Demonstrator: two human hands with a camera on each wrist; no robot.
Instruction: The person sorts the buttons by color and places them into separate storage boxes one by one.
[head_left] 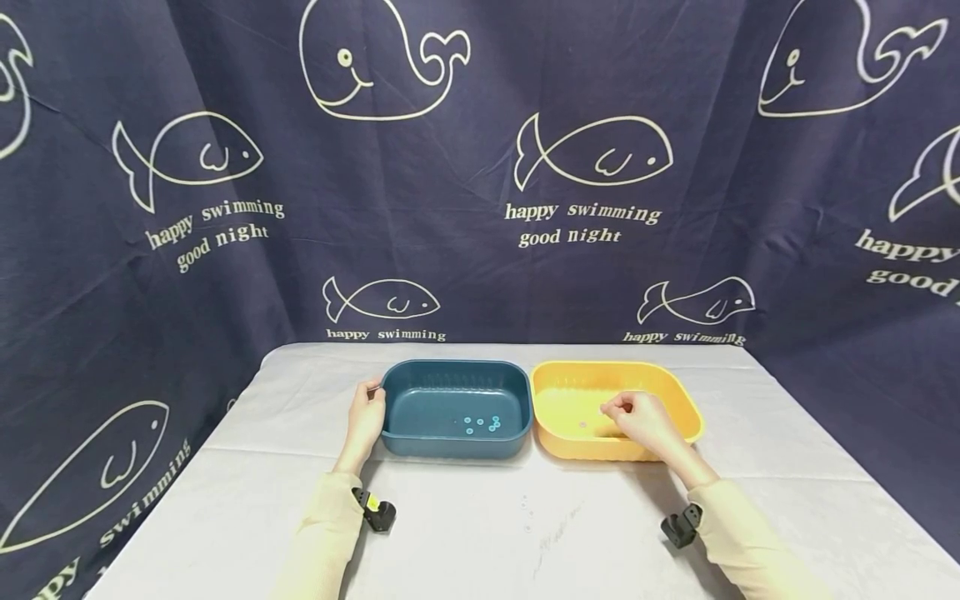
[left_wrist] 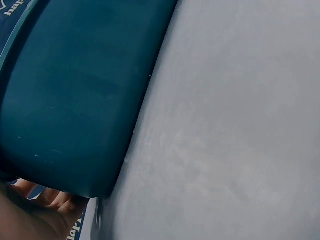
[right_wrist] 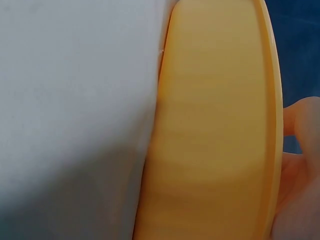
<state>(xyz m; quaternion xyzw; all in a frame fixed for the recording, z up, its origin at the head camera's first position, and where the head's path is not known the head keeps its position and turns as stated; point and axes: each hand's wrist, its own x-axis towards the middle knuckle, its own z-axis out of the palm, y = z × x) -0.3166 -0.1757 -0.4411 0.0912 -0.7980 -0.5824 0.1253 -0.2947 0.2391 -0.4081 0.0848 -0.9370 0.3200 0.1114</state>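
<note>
My left hand (head_left: 366, 414) grips the left end of a dark teal plastic bin (head_left: 457, 447), fingers against its outer end wall. In the left wrist view those fingers (left_wrist: 60, 202) bend in behind the bin's end. Several small light-blue button-like discs (head_left: 480, 422) lie on the bin's floor, mostly toward the right. My right hand (head_left: 641, 417) reaches over the near rim of a yellow bin (head_left: 592, 450), thumb and forefinger pinched together on what looks like a tiny pinkish disc, mostly hidden. A small pinkish disc (head_left: 582, 425) lies on the yellow floor left of the hand.
Both bins stand side by side on a pale cloth-covered table (head_left: 465, 533), their neighbouring ends close together. Behind them hangs a dark blue curtain (head_left: 480, 275) printed with fish and whales. Black wrist cameras (head_left: 681, 527) sit on both forearms.
</note>
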